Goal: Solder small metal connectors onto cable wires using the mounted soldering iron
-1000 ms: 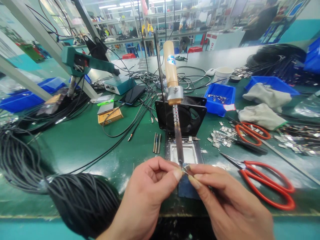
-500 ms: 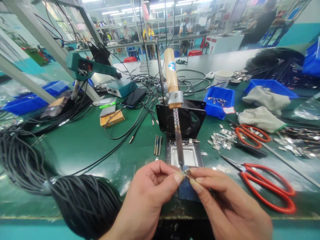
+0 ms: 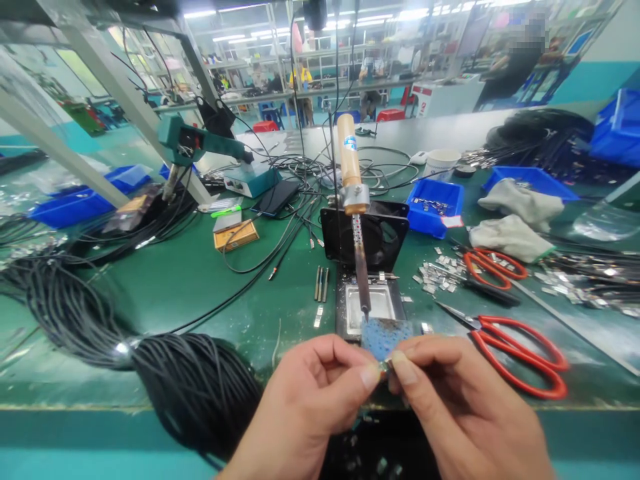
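Observation:
My left hand point(image 3: 325, 393) pinches something tiny between thumb and index finger, too small to name. Facing it, my right hand point(image 3: 445, 393) has its thumb and fingers closed on a small metallic piece point(image 3: 386, 365), and the fingertips of both hands nearly meet there. Just beyond them lies a blue speckled sponge point(image 3: 383, 337). A soldering iron point(image 3: 356, 200) with a wooden handle is clamped upright, its tip pointing down to the sponge's back edge. Behind the sponge sits a shallow metal tray point(image 3: 353, 310).
Red-handled scissors point(image 3: 525, 353) lie right of my hands, a second pair point(image 3: 493, 267) behind. A thick black cable bundle point(image 3: 195, 387) hangs over the front edge at left. A black fan point(image 3: 395, 233), blue bin point(image 3: 435, 207) and gloves point(image 3: 510, 237) stand farther back.
Both hands have moved slightly down and back from the iron's tip, leaving more of the blue sponge exposed. The small piece is now away from the tip. The view has shifted a little.

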A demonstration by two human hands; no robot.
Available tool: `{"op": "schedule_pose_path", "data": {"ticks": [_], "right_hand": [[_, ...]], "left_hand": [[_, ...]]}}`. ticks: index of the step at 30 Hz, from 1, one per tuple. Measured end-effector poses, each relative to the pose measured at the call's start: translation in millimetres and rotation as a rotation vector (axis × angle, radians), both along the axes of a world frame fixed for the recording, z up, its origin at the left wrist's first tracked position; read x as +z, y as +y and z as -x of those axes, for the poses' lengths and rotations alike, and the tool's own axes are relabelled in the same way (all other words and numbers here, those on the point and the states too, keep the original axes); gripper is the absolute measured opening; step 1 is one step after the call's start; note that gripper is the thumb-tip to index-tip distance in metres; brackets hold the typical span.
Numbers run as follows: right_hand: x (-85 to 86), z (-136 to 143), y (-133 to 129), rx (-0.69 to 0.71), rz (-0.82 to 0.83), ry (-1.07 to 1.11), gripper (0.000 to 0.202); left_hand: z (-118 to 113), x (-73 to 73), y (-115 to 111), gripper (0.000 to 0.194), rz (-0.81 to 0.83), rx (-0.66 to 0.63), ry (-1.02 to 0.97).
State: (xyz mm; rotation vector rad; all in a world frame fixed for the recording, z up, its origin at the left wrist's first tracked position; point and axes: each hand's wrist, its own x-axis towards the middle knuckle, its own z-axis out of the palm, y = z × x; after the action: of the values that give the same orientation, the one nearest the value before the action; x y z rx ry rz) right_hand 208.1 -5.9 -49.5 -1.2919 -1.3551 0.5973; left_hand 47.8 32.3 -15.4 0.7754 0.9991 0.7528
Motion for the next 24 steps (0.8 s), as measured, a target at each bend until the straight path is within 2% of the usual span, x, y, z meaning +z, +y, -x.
{"op": "schedule_pose_path", "data": {"ticks": [9,18,24], "right_hand": [[10.2,8,-24,0.006,-0.016,0.127,0.008],[17.2,15,-45,-0.004,-0.051,0.15,0.009],[16.3,17,-54,-0.01,-0.082,0.144,0.01]], "left_hand": [[8,8.8,-27,0.023,-0.027,-0.047,-0.033],[16,12.4,-50,0.024,-0.085,-0.086,0.012],[19,14.5,-58,0.019,-0.151,-0.066,0.041]]}}
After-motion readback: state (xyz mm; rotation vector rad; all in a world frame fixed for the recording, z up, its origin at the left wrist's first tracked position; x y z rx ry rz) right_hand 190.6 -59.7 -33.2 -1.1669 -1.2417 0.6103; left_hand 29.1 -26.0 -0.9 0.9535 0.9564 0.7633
